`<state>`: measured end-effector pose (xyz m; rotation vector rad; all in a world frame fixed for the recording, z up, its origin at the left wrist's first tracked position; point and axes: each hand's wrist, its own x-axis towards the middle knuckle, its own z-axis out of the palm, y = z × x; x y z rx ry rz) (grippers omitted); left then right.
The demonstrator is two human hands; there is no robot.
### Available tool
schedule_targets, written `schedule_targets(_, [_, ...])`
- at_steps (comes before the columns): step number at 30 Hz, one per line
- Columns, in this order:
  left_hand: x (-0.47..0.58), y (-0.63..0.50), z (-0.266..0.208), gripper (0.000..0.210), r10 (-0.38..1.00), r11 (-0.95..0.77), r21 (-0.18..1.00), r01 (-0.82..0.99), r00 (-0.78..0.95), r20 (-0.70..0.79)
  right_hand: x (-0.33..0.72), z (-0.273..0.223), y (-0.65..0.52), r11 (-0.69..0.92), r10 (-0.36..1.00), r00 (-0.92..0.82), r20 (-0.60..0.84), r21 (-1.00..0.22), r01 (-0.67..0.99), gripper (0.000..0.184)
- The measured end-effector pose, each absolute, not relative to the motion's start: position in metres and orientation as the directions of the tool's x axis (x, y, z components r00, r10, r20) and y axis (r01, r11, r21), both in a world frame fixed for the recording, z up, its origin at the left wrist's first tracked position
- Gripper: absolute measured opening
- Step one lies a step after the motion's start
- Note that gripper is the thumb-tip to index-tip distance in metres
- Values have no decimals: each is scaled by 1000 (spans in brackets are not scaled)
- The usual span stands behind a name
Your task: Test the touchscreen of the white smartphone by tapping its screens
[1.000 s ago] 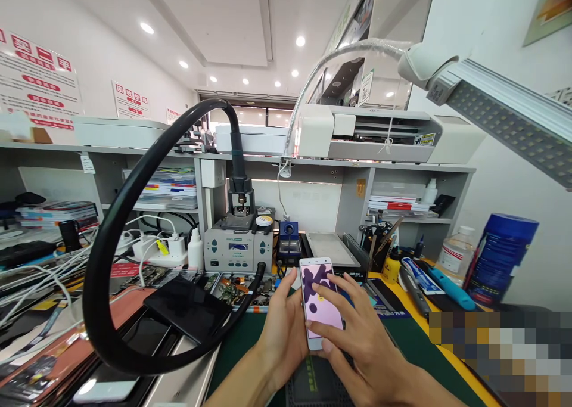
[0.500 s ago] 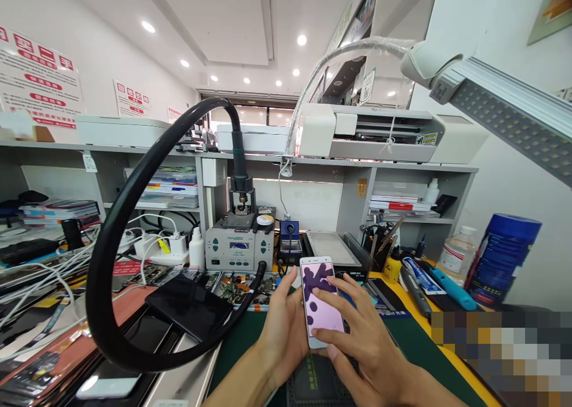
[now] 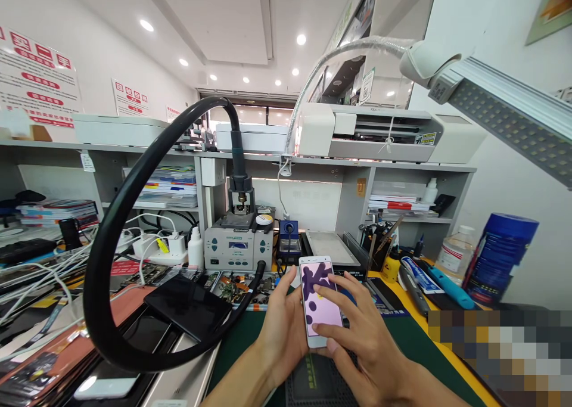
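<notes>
A white smartphone (image 3: 322, 317) is tilted up over the bench, its lit screen pale pink with dark purple blotches. My left hand (image 3: 282, 326) is closed around its left side, thumb along the edge and palm behind. Over the right part of the screen, my right hand (image 3: 364, 326) has its fingers spread, with fingertips at the glass; whether each one touches I cannot tell. Below the phone, a black perforated pad (image 3: 308, 380) with yellow-green lettering lies on the green mat (image 3: 241, 347).
A thick black hose (image 3: 102, 234) loops from the grey soldering station (image 3: 239, 249) across the left side. Phone parts and a dark flat panel (image 3: 187, 308) lie there. To the right are a blue canister (image 3: 500, 258), a clear bottle (image 3: 454, 255) and a turquoise tool (image 3: 453, 288). A lamp (image 3: 504, 97) hangs above.
The fingers of my right hand have shifted slightly on the screen, where a small yellow mark now shows. My left hand keeps its hold on the smartphone.
</notes>
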<state>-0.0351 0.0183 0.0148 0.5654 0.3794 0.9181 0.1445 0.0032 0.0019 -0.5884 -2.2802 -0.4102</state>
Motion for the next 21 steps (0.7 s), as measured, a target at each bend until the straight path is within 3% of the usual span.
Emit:
schedule_targets(14, [-38, 21, 11, 68, 783, 487, 655, -577, 621, -35, 151, 3, 10, 785, 261, -462, 847, 92, 612, 29])
schedule_targets(21, [-37, 21, 10, 68, 790, 478, 665, -574, 612, -40, 150, 1, 10, 787, 292, -514, 806, 102, 608, 32])
